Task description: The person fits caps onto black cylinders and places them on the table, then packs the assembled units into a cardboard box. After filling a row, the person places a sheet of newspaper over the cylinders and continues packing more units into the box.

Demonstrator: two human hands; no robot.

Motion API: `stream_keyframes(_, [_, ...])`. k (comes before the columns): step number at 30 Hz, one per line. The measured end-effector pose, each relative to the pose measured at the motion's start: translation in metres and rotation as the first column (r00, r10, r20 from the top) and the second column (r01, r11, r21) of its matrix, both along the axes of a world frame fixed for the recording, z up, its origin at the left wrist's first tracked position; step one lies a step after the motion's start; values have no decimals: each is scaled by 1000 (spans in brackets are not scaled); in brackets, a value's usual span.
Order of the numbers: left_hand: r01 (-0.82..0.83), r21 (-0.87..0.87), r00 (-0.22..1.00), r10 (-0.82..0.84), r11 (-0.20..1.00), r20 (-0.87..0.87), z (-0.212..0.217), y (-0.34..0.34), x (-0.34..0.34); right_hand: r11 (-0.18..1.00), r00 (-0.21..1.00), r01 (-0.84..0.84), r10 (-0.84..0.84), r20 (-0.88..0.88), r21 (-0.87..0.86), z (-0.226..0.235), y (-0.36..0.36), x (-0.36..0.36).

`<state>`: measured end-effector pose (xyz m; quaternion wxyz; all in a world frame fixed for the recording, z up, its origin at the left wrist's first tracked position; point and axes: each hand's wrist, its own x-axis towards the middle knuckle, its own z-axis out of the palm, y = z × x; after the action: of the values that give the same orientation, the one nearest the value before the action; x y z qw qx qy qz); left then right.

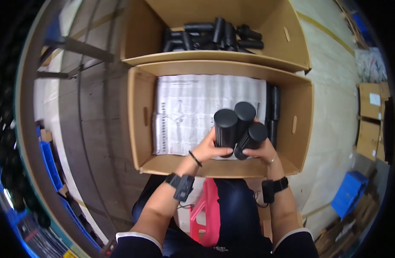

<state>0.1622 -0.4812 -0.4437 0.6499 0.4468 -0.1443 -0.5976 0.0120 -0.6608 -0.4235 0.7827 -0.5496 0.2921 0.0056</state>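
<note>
Above the nearer cardboard box (221,69) I hold three black cylinders with flat round tops and ribbed sides, bunched together. My left hand (208,149) is closed around the left black cylinder (225,129), its thumb across the lower end. My right hand (265,151) grips the right black cylinder (254,135), which leans. Between them stands the third black cylinder (245,112), its lower part hidden by the other two. Under my hands a printed paper sheet (184,112) covers most of the box's inside. Along the box's right wall lie similar black cylinders (275,103).
Behind, a second cardboard box (171,60) holds several black cylindrical pieces (219,34) in a loose heap. A pink plastic stool (211,210) is below, between my legs. Blue bins (350,193) and cardboard boxes (369,101) stand at the right; a metal frame (87,49) is at the left.
</note>
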Motion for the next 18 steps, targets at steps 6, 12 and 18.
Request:
stream_keyframes(6, [-239,70,967,231,968,108,117,117,-44,976,931,-216,211,299,-16,129,83,28])
stream_keyframes(12, [-537,-70,792,531,841,301,261,233,-115,861,787,-508,453,418,24,261,188,19])
stream_keyframes(18, [-756,-207,509,756,621,411,363,357,-177,709,556,-697,629,544,-108,351,321,22])
